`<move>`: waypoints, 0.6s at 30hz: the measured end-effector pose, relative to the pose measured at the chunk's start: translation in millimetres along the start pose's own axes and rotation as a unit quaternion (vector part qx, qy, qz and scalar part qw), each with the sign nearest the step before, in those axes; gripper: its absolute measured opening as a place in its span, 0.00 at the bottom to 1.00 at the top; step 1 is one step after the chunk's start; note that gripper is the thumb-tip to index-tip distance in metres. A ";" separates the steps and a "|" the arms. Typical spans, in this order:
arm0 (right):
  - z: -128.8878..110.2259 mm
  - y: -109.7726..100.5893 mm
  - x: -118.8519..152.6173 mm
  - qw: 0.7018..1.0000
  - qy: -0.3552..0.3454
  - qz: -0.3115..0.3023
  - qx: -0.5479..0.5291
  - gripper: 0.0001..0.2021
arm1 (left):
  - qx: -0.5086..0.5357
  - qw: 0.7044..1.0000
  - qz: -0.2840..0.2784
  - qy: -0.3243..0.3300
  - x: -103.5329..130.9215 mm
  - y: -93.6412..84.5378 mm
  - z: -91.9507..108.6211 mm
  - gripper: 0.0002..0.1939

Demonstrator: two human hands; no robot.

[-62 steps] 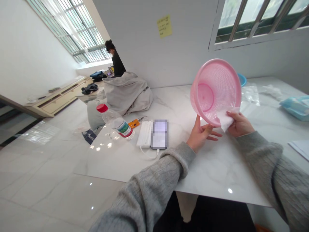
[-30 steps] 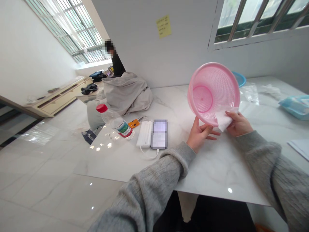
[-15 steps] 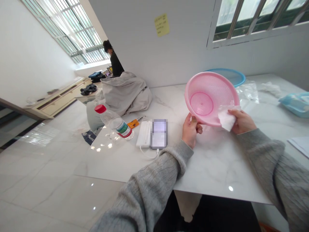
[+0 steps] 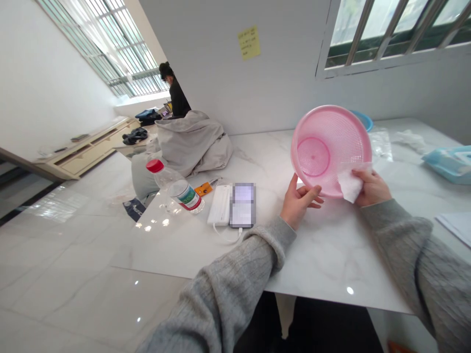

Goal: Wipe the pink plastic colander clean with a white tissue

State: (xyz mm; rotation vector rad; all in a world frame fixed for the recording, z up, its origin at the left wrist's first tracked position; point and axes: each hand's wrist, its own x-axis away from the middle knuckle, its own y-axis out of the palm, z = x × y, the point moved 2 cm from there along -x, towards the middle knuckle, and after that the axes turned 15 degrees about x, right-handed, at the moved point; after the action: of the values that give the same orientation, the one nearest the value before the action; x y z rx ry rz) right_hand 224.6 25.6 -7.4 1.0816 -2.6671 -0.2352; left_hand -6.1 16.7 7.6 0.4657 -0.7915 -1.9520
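Note:
A pink mesh basket (image 4: 312, 157) is tilted up with its inside facing me, above the white marbled table. At its lower left edge is my left hand (image 4: 299, 200), its fingers spread and touching or just beside the rim. My right hand (image 4: 372, 188) pinches a white tissue (image 4: 349, 184) against the basket's lower right rim. Part of a blue basket (image 4: 363, 120) shows behind the pink one.
Left on the table (image 4: 176, 255) are a red-capped bottle (image 4: 186, 193), a white power bank (image 4: 220, 205), a phone (image 4: 243, 205) and grey cloth (image 4: 195, 142). A blue packet (image 4: 449, 164) lies at right. A person (image 4: 178, 98) is at the far left.
The pink basket has shifted right and turned more upright, covering more of the blue one. The fingers of my left hand have opened out from the rim. My right hand still has the tissue.

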 end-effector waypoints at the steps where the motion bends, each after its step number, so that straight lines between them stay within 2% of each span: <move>1: 0.0 -0.1 -0.4 1.000 -0.004 0.001 -0.003 0.10 | -0.008 1.000 0.000 -0.003 -0.7 -0.9 -1.0 0.56; 8: 2.6 -2.8 -7.7 1.000 0.004 -0.002 0.005 0.12 | -0.034 0.999 0.012 -0.002 -3.8 -5.1 -7.7 0.43; 18: -2.4 7.0 0.0 1.000 0.004 -0.011 0.005 0.12 | -0.028 0.999 0.014 0.006 -4.6 -4.2 -7.6 0.46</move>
State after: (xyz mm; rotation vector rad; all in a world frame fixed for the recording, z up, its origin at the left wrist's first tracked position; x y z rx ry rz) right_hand 220.6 30.5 -3.4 1.1144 -2.6530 -0.2213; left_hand -1.9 19.6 -0.8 0.4303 -0.7288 -1.9384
